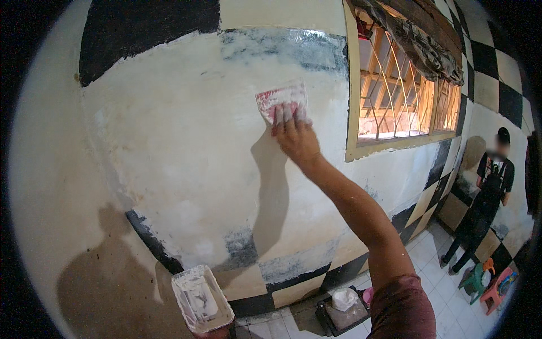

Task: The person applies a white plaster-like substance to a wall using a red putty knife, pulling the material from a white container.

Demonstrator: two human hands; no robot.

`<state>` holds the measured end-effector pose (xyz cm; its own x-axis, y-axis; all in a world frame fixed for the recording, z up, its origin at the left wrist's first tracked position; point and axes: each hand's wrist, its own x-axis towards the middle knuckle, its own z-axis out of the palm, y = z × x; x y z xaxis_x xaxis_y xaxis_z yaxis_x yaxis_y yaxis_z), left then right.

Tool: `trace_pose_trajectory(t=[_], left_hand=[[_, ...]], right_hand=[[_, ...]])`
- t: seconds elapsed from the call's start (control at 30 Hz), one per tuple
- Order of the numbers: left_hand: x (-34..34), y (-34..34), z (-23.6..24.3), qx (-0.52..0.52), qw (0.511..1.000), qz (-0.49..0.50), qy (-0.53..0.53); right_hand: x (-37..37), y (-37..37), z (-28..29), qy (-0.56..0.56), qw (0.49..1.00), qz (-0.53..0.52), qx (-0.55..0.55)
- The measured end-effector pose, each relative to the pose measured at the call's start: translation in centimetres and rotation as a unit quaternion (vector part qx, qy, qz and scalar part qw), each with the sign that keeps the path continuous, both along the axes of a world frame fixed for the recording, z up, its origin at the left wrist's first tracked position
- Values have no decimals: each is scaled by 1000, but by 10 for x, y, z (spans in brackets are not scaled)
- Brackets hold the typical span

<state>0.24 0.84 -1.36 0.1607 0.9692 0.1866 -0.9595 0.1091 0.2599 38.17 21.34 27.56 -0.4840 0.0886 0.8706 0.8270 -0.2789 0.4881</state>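
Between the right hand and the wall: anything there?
Yes: in the head view, a flat red spreader, smeared white, lies between the right hand and the wall.

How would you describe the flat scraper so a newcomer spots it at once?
Find the barred window. Left of it, the right hand holds the flat scraper at the pale wall. Its red patches set it apart from that wall.
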Motion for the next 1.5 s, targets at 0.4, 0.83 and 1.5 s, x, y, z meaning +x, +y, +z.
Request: trace_pose_trajectory(t=[0.4, 0.83, 1.5], left_hand=[[-18, -15, -11, -13, 1000, -23, -5], [-54, -28, -11, -6, 1000, 22, -18], [-45, -23, 0, 25, 999, -33, -7]], right_hand=[[40, -88, -1, 302, 937, 45, -167], [-125, -1, 47, 271, 933, 145, -190], [-18, -30, 14, 8, 984, 175, -37]])
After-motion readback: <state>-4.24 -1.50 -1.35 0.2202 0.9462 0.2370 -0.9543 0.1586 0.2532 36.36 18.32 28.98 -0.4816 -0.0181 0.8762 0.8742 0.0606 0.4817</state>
